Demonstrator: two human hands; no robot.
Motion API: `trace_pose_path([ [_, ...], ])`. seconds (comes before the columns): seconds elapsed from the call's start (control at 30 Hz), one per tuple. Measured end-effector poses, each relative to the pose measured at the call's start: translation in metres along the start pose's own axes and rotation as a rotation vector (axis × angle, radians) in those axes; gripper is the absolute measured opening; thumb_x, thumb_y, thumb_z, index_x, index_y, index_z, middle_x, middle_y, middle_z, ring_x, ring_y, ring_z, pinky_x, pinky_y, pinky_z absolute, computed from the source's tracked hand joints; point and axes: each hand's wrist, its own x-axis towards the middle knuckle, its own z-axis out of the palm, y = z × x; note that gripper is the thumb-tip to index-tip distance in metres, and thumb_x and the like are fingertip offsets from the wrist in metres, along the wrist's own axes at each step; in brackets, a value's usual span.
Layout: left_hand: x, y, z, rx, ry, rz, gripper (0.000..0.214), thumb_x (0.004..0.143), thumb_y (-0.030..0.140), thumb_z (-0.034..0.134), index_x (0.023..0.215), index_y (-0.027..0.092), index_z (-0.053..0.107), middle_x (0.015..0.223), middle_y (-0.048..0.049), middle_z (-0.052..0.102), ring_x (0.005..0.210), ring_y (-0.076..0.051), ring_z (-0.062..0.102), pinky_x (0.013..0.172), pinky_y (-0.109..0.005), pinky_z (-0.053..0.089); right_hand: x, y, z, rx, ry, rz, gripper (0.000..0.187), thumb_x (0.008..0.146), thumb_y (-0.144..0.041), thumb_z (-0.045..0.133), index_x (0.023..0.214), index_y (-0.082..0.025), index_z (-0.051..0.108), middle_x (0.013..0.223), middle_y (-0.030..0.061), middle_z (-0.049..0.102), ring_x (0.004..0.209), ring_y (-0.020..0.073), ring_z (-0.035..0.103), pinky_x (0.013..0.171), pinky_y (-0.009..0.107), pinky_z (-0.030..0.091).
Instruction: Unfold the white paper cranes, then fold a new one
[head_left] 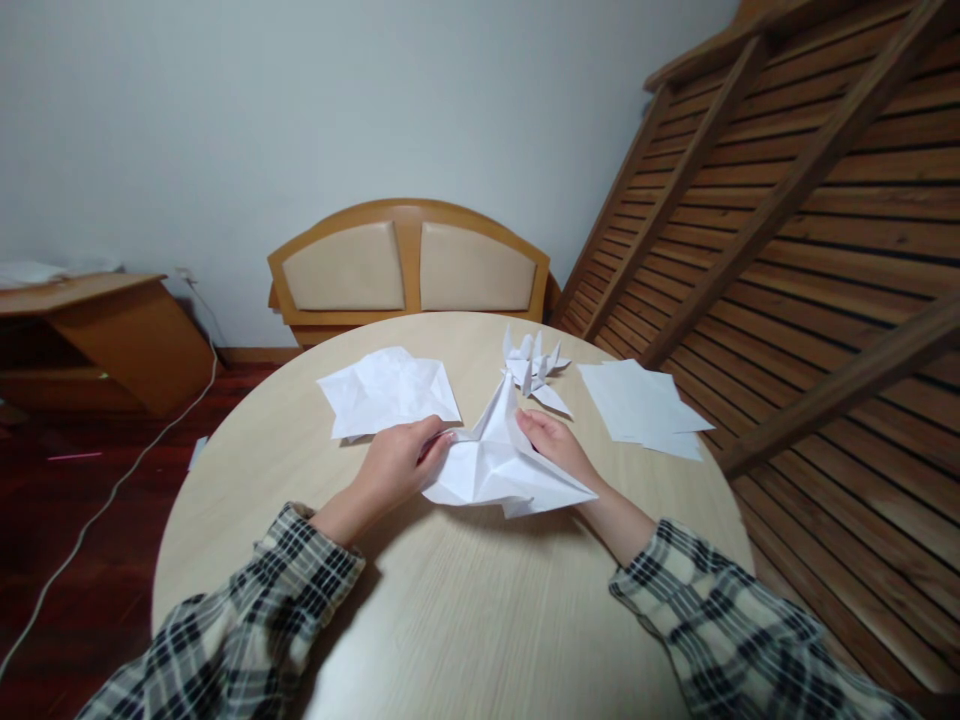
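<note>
A partly folded white paper [499, 462] stands on the round light-wood table [450, 600], with a pointed flap rising in its middle. My left hand [394, 465] pinches its left edge, fingers closed on the paper. On the right side, my right hand [553, 442] grips the same sheet, fingers curled around its upper edge. Both sleeves are plaid.
A creased, unfolded white sheet [390, 392] lies at the back left of the table. Finished folded paper figures [536, 368] sit behind the hands. A stack of flat white sheets [643, 405] lies at the right. A wooden chair [409, 265] stands beyond the table; slatted wooden panels [810, 220] lean at the right.
</note>
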Motion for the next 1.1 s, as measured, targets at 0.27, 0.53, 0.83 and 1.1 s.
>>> trace_pose_path([
  [0.27,0.0,0.001,-0.004,0.175,0.071,-0.06,0.028,0.098,0.034,0.042,0.083,0.02,0.061,0.073,-0.0059,0.068,0.061,-0.018,0.056,0.057,-0.029,0.032,0.0,-0.004,-0.005,0.04,0.234,-0.244,0.034,0.079,-0.053,0.067,0.093,-0.022,0.062,0.078,-0.0011,0.059,0.061,0.012,0.051,0.053,0.024,0.042],
  [0.53,0.002,-0.008,-0.01,0.422,0.161,-0.051,0.021,0.095,0.022,0.045,0.098,0.02,0.065,0.082,-0.0075,0.073,0.065,-0.02,0.06,0.058,-0.03,0.034,-0.026,-0.025,-0.009,-0.537,0.352,-0.985,0.016,0.089,-0.02,0.051,0.09,-0.023,0.067,0.091,0.0039,0.057,0.09,0.0213,0.057,0.081,0.04,0.047],
  [0.83,0.001,-0.016,-0.014,0.402,0.181,-0.014,0.017,0.089,0.018,0.049,0.089,0.022,0.065,0.076,-0.0045,0.07,0.062,-0.018,0.058,0.057,-0.029,0.033,-0.022,-0.02,-0.001,-1.245,0.015,-0.804,0.016,0.089,-0.025,0.063,0.098,-0.028,0.077,0.148,0.004,0.048,0.141,0.0309,0.032,0.115,0.055,0.025],
  [1.1,0.001,-0.021,-0.012,0.415,0.138,-0.084,0.019,0.092,0.022,0.048,0.09,0.022,0.067,0.079,-0.0059,0.072,0.061,-0.019,0.057,0.054,-0.028,0.028,-0.016,-0.011,-0.005,-1.316,-0.01,-0.728,0.008,0.086,-0.023,0.07,0.08,-0.025,0.075,0.143,0.0054,0.054,0.141,0.0305,0.037,0.115,0.058,0.026],
])
